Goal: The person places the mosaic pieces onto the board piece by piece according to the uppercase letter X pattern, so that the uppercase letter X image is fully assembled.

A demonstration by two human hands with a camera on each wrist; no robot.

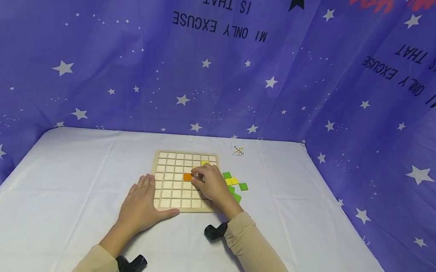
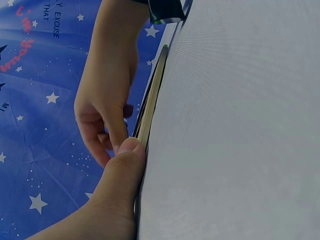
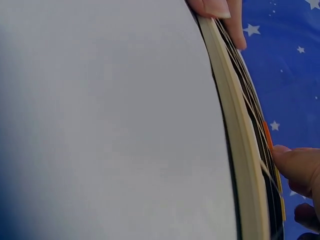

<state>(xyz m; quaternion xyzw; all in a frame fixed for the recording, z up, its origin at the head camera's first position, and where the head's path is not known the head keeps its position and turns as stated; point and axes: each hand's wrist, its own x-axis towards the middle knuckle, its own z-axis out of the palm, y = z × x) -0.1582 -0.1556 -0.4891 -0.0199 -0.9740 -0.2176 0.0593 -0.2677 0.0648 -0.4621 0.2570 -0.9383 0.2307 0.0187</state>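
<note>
A square wooden grid board (image 1: 171, 210) lies on the table. My left hand (image 1: 139, 204) rests at its near left corner, fingers straight along the left side and thumb along the front edge. Over the board's right half is my right hand (image 1: 212, 184), thumb and fingertips bent close together at the right end of an orange tile (image 1: 187, 176). In the right wrist view the thumb meets the end of the orange tile (image 3: 268, 134); whether anything is pinched is hidden. A yellow tile (image 1: 204, 163) sits in a cell beyond the right hand.
Loose green tiles (image 1: 243, 186) and yellow tiles (image 1: 235, 181) lie right of the board, partly behind the right hand. A small card with a coloured grid pattern (image 1: 238, 150) lies at the back. White cloth covers the table (image 1: 291, 227); purple star-printed curtains (image 1: 131, 61) surround it.
</note>
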